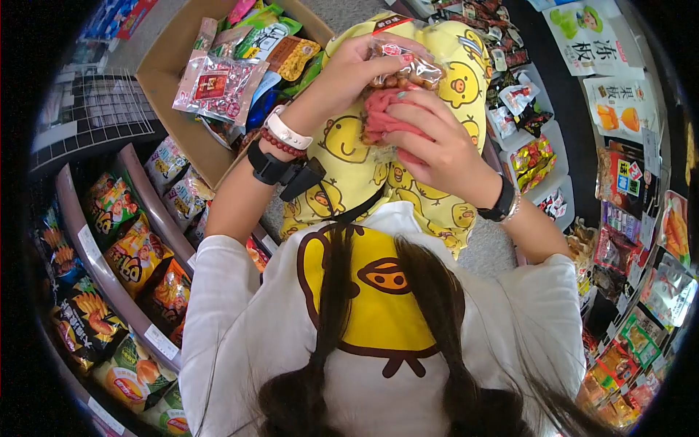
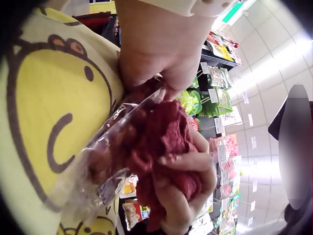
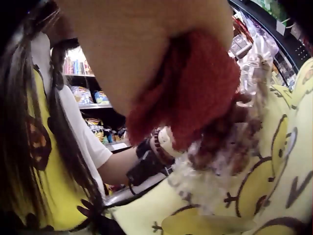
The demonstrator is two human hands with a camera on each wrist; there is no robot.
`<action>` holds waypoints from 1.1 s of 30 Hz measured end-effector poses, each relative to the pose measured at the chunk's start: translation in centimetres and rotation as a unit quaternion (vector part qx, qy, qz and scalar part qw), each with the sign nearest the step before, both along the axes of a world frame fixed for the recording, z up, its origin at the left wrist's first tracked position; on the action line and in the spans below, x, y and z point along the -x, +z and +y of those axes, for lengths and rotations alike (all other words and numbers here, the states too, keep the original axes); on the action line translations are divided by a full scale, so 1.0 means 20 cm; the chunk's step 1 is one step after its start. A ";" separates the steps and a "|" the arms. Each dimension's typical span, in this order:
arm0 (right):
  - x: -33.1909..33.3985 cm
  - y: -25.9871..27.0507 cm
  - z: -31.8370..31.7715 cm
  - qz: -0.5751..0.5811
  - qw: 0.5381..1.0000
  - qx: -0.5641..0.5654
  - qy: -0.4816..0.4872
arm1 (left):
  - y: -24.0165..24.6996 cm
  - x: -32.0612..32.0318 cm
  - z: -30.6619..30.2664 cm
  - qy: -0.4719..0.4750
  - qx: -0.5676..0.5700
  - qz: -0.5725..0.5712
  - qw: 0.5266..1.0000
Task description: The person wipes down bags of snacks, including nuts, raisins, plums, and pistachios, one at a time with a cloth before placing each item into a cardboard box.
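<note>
My left hand [image 1: 354, 76] grips a clear plastic packet of round brown snacks [image 1: 422, 73] by its upper part, above my lap. A crumpled red cloth [image 1: 380, 116] is bunched in my right hand [image 1: 448, 149], whose fingers curl round it. The cloth lies against the packet's side. In the left wrist view the cloth [image 2: 168, 137] overlaps the snacks, and the packet's loose clear end [image 2: 78, 191] hangs over the printed trousers. From the right wrist, the cloth [image 3: 208, 88] hides most of the packet.
A cardboard box [image 1: 156, 80] full of snack packets [image 1: 218, 87] stands at the front left. Shelves with bagged snacks [image 1: 138, 255] run along the left. On the right are bins of small wrapped sweets [image 1: 533, 160] and hanging packets [image 1: 619, 105]. Yellow printed trousers [image 1: 342, 138] lie under the hands.
</note>
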State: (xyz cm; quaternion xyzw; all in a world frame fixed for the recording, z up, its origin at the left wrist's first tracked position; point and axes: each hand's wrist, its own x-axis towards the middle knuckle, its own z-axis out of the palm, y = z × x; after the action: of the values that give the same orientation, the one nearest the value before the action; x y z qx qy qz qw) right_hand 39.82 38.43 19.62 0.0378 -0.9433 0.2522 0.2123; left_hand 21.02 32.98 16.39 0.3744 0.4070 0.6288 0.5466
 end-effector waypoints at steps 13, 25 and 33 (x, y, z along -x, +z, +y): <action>0.04 0.00 0.03 0.030 0.997 -0.062 0.047 | -0.01 0.00 -0.01 0.009 0.005 -0.028 1.000; 0.02 0.03 0.07 0.006 0.980 -0.178 0.090 | 0.01 -0.01 -0.04 0.054 0.041 0.145 0.987; -0.03 -0.17 0.08 0.130 0.974 -0.181 0.036 | 0.05 -0.07 -0.03 0.043 0.001 0.071 0.997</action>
State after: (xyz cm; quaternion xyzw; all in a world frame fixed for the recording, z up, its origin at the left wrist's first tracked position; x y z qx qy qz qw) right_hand 40.47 40.02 16.15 0.1422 -0.9355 0.0782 0.3138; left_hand 22.49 32.40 17.43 0.4001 0.4611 0.6231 0.4889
